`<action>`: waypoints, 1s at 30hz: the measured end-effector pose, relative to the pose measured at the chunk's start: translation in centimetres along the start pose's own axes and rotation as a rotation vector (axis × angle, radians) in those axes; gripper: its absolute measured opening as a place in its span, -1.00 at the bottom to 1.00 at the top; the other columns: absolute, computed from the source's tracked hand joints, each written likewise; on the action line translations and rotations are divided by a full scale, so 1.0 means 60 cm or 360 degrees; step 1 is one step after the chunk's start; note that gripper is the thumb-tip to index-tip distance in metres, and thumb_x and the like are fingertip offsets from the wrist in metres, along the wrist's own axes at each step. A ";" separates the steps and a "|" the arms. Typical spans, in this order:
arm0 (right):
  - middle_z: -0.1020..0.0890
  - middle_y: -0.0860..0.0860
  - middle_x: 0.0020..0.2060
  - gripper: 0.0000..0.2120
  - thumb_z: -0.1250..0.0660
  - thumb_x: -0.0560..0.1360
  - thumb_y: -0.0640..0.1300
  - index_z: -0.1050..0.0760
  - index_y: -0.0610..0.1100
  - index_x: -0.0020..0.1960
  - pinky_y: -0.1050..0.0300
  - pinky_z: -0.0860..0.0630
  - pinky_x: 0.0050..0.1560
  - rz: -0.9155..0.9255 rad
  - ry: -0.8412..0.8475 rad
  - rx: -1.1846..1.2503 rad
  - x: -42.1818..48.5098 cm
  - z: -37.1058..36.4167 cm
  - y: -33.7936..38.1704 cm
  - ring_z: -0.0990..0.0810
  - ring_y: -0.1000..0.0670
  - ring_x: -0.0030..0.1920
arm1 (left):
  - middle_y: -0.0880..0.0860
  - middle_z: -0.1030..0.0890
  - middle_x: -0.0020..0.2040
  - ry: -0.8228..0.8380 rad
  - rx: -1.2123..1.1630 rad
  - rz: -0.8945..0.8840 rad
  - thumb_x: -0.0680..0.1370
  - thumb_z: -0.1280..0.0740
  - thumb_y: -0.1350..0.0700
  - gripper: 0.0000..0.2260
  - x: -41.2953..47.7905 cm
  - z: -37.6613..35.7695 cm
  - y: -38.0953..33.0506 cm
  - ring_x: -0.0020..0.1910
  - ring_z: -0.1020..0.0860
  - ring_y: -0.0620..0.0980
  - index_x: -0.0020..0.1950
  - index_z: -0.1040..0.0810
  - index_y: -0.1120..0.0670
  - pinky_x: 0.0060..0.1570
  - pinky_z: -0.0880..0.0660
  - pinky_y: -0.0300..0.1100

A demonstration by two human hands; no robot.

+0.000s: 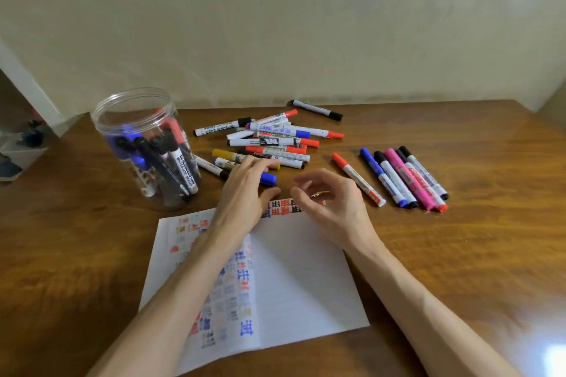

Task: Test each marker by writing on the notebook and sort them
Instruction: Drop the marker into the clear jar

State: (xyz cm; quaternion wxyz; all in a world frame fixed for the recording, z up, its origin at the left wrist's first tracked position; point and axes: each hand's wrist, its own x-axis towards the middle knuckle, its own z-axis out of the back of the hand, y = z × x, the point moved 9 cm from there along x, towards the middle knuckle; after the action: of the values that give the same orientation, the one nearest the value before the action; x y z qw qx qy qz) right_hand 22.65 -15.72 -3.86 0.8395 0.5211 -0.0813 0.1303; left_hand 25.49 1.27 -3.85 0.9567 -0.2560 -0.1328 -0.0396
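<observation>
An open notebook (306,272) lies on the wooden table, its pages covered with coloured test marks. Behind it is a loose pile of markers (272,138). My left hand (245,190) reaches over the near edge of the pile, its fingers straight and lying on a blue-capped marker (269,178) and a yellow marker (228,155). My right hand (330,196) hovers over the notebook's top edge with loosely curled fingers and holds nothing. A row of markers (404,177) lies side by side at the right, a red-capped marker (358,179) just left of it.
A clear plastic jar (144,147) holding several markers stands at the left. A single black-capped marker (317,109) lies near the wall at the back. The table's right side (496,193) is bare wood.
</observation>
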 end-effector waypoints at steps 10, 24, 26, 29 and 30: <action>-0.69 0.15 -0.08 -0.84 -0.49 0.57 -0.07 -0.67 -0.01 0.15 0.25 -0.65 -0.02 -0.0023 -0.0049 -0.0030 0.003 0.010 -0.004 -0.68 0.18 -0.05 | -0.06 -0.62 0.20 -0.0093 0.0021 -0.0224 0.54 -0.49 0.07 -0.67 -0.009 0.018 -0.022 0.05 -0.54 -0.12 0.30 -0.60 -0.03 0.11 -0.54 -0.16; -0.69 -0.09 -0.18 -0.46 -0.31 0.54 0.33 -0.67 -0.12 0.15 0.11 -0.44 -0.20 -0.0583 0.0160 0.1011 -0.018 -0.027 0.003 -0.54 -0.02 -0.25 | 0.09 -0.71 -0.01 -0.0309 -0.1415 -0.0148 0.54 -0.48 0.16 -0.78 -0.066 0.135 -0.051 -0.03 -0.73 0.00 0.13 -0.57 0.18 -0.04 -0.64 -0.25; -0.63 -0.11 -0.20 -0.54 -0.37 0.56 0.25 -0.67 -0.17 0.03 0.09 -0.43 -0.16 -0.0563 0.0082 0.1134 -0.018 -0.021 0.002 -0.51 -0.04 -0.22 | 0.04 -0.73 -0.03 -0.0149 -0.1375 -0.0080 0.54 -0.48 0.16 -0.79 -0.070 0.113 -0.038 -0.06 -0.73 0.00 0.13 -0.58 0.16 -0.06 -0.66 -0.20; -0.63 -0.08 -0.25 -0.63 -0.40 0.59 0.15 -0.66 -0.18 -0.06 0.12 -0.48 -0.17 -0.0477 -0.0001 0.0999 -0.017 -0.006 0.006 -0.54 -0.05 -0.22 | -0.05 -0.73 -0.03 -0.0043 -0.1176 -0.0066 0.53 -0.49 0.18 -0.79 -0.075 0.087 -0.019 -0.06 -0.73 -0.06 0.15 -0.62 0.10 -0.08 -0.67 -0.19; -0.66 -0.06 -0.25 -0.67 -0.41 0.60 0.12 -0.67 -0.16 -0.06 0.14 -0.50 -0.19 -0.0438 -0.0006 0.0937 -0.018 -0.004 0.010 -0.56 -0.04 -0.23 | -0.08 -0.73 -0.02 -0.0044 -0.1031 -0.0105 0.53 -0.49 0.15 -0.78 -0.077 0.082 -0.017 -0.05 -0.72 -0.10 0.17 -0.63 0.07 -0.08 -0.67 -0.20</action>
State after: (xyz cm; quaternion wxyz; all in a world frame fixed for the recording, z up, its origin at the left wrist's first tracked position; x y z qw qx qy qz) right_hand 21.45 -15.37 -3.73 0.6624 0.7478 0.0296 0.0326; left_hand 19.77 2.86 -0.51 0.8217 -0.5433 -0.1346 -0.1074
